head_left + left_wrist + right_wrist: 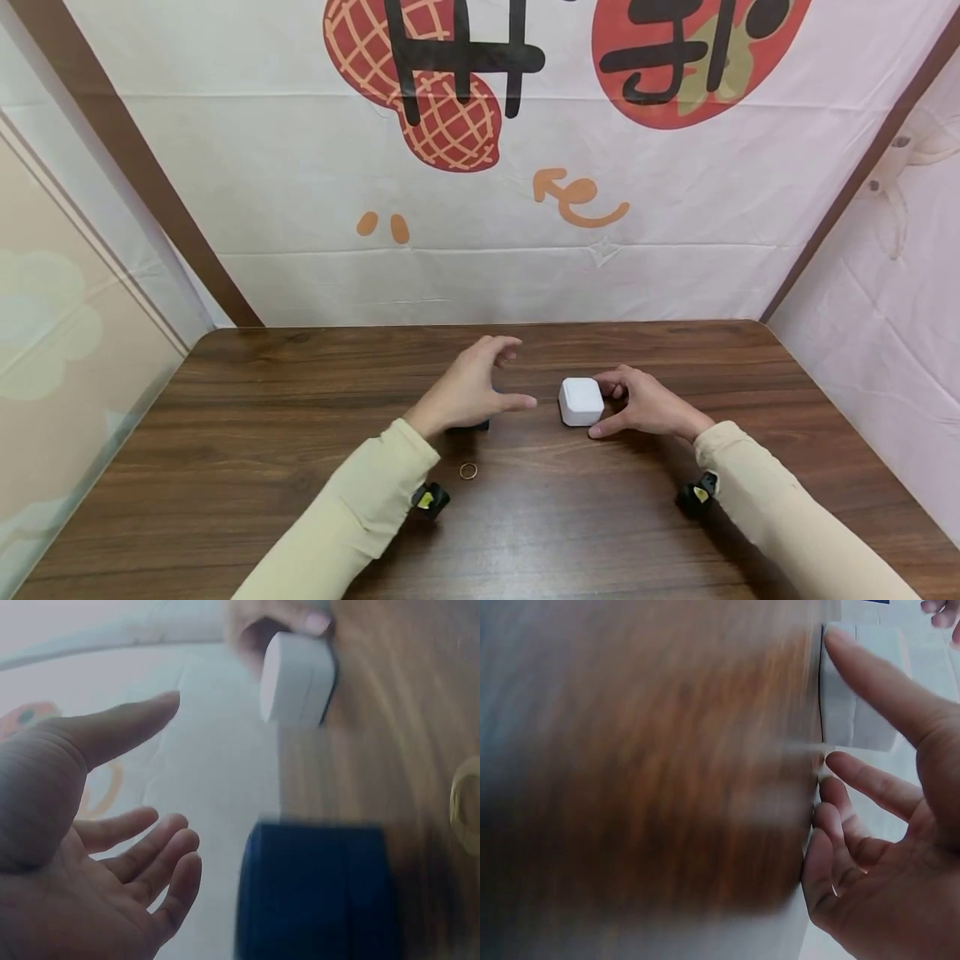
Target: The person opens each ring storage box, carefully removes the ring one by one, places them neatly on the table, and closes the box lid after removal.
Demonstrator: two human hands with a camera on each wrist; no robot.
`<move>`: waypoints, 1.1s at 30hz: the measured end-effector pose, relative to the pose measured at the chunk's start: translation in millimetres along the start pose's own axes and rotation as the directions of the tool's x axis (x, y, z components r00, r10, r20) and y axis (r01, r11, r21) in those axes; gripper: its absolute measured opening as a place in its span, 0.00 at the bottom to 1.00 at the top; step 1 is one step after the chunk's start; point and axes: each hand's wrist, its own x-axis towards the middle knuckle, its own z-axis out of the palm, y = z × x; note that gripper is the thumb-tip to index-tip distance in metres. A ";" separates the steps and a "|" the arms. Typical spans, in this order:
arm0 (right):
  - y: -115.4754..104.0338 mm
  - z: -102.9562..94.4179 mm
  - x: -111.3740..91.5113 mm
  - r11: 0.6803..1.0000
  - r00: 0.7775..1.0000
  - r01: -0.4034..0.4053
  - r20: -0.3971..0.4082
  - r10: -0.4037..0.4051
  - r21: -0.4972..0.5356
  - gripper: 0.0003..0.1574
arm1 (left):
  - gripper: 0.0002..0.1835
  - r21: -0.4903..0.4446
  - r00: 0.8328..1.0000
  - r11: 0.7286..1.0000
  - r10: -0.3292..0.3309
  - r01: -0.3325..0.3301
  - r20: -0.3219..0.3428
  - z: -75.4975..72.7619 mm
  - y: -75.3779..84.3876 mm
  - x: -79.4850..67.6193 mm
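Observation:
A small white box (581,402) with rounded corners sits on the table, right of the middle. My right hand (637,406) is at its right side, thumb near the front corner and fingertips by the back one; the right wrist view shows the thumb overlapping the box (862,712). To the left my left hand (476,387) hovers with thumb and fingers spread, nothing between them. Beneath and beside it stands a dark blue box (315,892), mostly hidden by that hand in the head view. A gold-coloured ring (461,473) lies nearer to me.
The brown wood-grain table (262,400) reaches back to a white printed fabric wall (300,283). More fabric stands along the left and right sides. Each wrist carries a small black camera, the left one (431,500) close to the ring.

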 end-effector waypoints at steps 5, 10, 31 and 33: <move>1.0 0.8 2.3 1.000 1.000 0.016 -0.009 -0.016 -0.006 0.38 | 0.42 0.031 1.000 0.999 0.006 -0.007 0.027 28.6 10.8 12.2; 0.2 -0.1 2.5 1.000 1.000 0.023 -0.003 -0.023 0.003 0.35 | 0.41 0.060 0.998 0.998 -0.033 0.030 0.059 52.8 15.2 23.5; 1.5 2.6 7.0 1.000 1.000 0.009 0.011 -0.009 -0.003 0.29 | 0.25 0.139 0.999 0.990 -0.007 0.000 0.048 90.7 6.0 38.6; 1.4 2.3 7.1 1.000 1.000 0.014 0.018 -0.014 -0.001 0.27 | 0.24 0.134 0.998 0.991 -0.012 0.004 0.060 90.3 5.9 39.2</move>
